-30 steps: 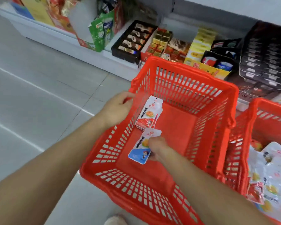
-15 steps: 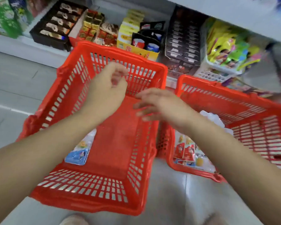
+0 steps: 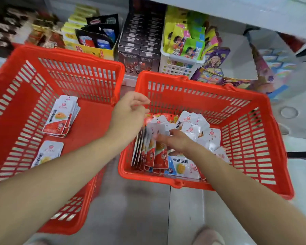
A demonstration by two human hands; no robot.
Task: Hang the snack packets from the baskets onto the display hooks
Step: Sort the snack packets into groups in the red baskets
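Note:
Two red baskets stand on the floor. The left basket (image 3: 64,55) holds a stack of white-and-red snack packets (image 3: 61,117) and one single packet (image 3: 46,154). The right basket (image 3: 254,135) holds a loose pile of the same packets (image 3: 193,128), some standing on edge (image 3: 148,151) against its left wall. My left hand (image 3: 129,117) hovers over that wall with fingers loosely curled, holding nothing. My right hand (image 3: 175,140) is down in the right basket, its blurred fingers stretched onto the standing packets. No display hooks are in view.
Behind the baskets a low shelf carries boxed goods: yellow cartons (image 3: 88,48), dark boxes (image 3: 140,50), a white crate of colourful packets (image 3: 182,62). A white shelf board (image 3: 237,7) overhangs at the top. Grey tiled floor (image 3: 140,209) lies in front.
Both hands let go of the packets in the left basket and moved right. My right hand has gone down into the right basket's pile. The view has swung right.

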